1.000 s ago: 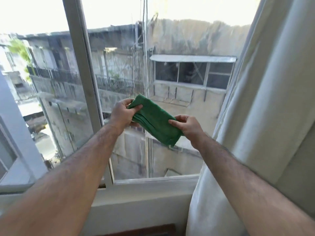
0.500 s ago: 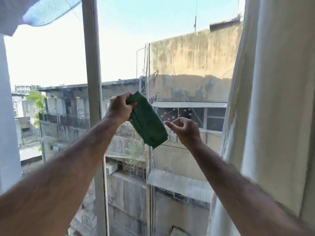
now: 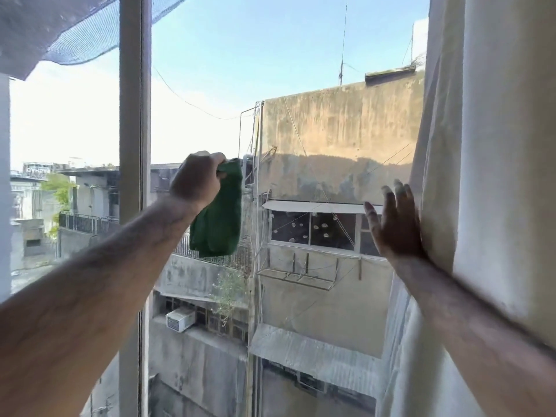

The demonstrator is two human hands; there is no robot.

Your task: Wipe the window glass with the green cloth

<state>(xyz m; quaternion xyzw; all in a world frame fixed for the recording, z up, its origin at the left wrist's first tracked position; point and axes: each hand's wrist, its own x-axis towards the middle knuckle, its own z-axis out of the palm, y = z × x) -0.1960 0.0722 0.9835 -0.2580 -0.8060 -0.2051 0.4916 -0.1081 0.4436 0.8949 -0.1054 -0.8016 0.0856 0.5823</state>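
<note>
While curtain (image 3: 493, 145) hangs right, window glass (image 3: 301, 70) shows buildings.

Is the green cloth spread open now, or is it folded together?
Folded. The green cloth hangs from the left hand as a narrow bundle, and layered edges show at its lower end.

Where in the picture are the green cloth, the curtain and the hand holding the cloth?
green cloth (image 3: 219, 218): head view, middle of the hanging folded part.
curtain (image 3: 493, 145): head view, broad front fold.
left hand (image 3: 197, 179): head view, back of the fist.
</note>
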